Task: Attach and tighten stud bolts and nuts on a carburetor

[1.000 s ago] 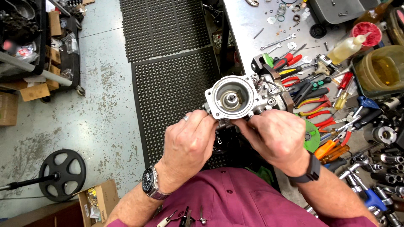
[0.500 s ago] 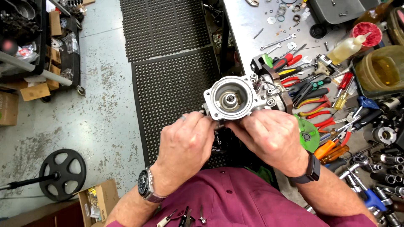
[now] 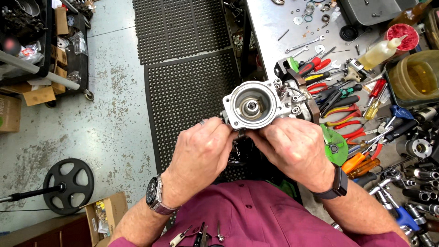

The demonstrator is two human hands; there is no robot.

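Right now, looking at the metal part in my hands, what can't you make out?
Head view only:
- Underside of the metal carburetor body: hidden by the left hand and right hand.
- What the fingertips pinch at its lower edge: covered by the fingers.
- Its far side: blocked by the body itself.
- Tools on the bench: overlapping, some cut off at the right edge.

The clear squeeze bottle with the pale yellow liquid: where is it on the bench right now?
In the head view the squeeze bottle lies tilted at the bench's upper right, its nozzle resting over a round red tin, just above the pile of red-handled pliers.
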